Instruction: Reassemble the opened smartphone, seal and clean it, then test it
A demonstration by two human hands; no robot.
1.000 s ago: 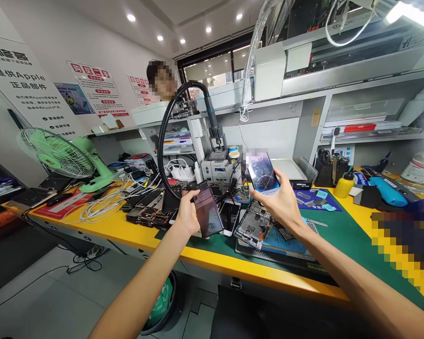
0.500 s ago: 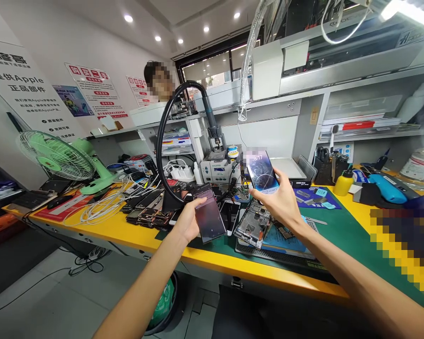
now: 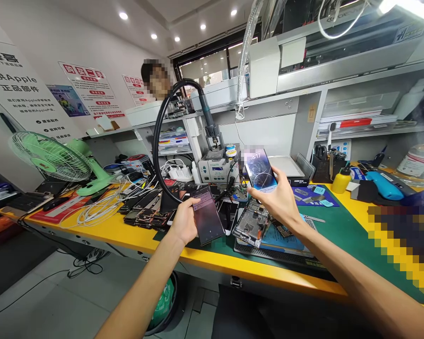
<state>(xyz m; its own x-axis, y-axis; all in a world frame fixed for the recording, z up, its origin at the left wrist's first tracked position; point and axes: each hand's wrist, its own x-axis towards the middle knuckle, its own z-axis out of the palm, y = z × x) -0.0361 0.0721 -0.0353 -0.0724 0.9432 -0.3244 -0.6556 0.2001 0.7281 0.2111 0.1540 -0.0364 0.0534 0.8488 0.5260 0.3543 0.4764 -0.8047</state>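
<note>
My left hand (image 3: 184, 220) is closed around the left side of a dark smartphone (image 3: 209, 217), its thumb on the screen near the top edge. That screen is lit dimly in dark purple-grey. In my right hand (image 3: 278, 197) is a second smartphone (image 3: 260, 170), tilted toward me, with a bright lock screen showing a clock. Both phones are held above the bench. Under the right hand lies an opened phone or device chassis (image 3: 250, 223) with bare inner parts, on a blue item (image 3: 281, 241). White-edged phones (image 3: 228, 216) lie between the two hands.
A hot-air station (image 3: 217, 170) with a looping black hose (image 3: 157, 136) stands behind the phones. Stacked phone parts (image 3: 144, 209), white cables (image 3: 92, 209) and a green fan (image 3: 53, 157) are left. A yellow bottle (image 3: 342, 181) stands right on the yellow-edged bench (image 3: 254, 271). A person (image 3: 157, 80) is beyond the shelf.
The view has shifted slightly, so the surroundings sit a little further left. Both hands still hold their phones in nearly the same places; the left thumb remains at the screen's top.
</note>
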